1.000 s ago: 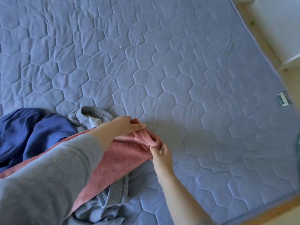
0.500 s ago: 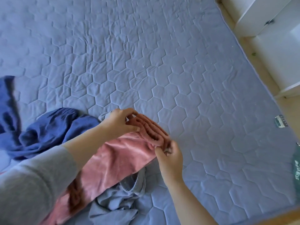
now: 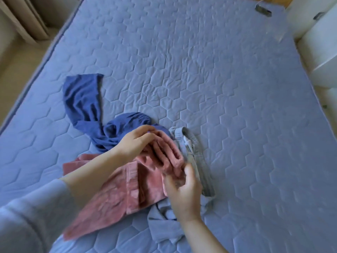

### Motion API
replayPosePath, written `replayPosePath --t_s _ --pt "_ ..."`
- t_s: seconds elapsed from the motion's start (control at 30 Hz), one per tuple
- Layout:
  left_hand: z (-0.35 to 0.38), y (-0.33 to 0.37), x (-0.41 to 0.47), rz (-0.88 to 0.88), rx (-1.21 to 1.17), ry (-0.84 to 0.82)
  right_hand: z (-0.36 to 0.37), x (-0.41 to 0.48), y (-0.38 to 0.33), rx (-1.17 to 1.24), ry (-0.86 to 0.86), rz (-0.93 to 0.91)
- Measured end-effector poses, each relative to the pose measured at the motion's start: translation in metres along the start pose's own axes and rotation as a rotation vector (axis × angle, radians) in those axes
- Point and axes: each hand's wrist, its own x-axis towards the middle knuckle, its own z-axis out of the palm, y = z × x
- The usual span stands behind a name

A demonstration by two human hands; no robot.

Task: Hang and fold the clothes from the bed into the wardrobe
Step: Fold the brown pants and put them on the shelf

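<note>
Both hands are gripping the pink garment (image 3: 116, 194) lying centre-frame on the bed (image 3: 218, 88): left hand (image 3: 135, 143) is curling its fingers over the bunched end, right hand (image 3: 182, 189) is pinching the edge just below. Grey garment (image 3: 193, 148) is peeking out underneath.

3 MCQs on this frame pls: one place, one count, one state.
1. Where is the dark blue garment? A) on the floor B) on the bed, beyond the left hand C) on a hanger
2. How many garments lie on the bed? A) three B) one C) five
3. State of the pink garment? A) hung up B) spread flat, untouched C) one end bunched, gripped by both hands
1 B: it lies crumpled on the bed past that hand. 2 A: dark blue, pink and the grey garment. 3 C: left hand and right hand hold its bunched end.
</note>
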Motion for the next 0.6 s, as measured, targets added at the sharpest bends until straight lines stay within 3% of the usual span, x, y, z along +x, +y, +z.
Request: replayPosePath --t_s 0.13,0.23,0.6 --pt "-0.054 -0.023 -0.022 -0.079 0.042 0.172 0.049 -0.027 -0.016 -0.044 -0.216 -0.104" --pt "-0.094 -0.047 -0.037 -0.116 0.105 0.252 0.082 -0.045 -0.029 -0.102 -0.251 -0.248" --pt "-0.174 -0.132 -0.07 -0.292 -0.022 0.332 0.176 -0.089 -0.018 -0.352 -0.565 -0.392"
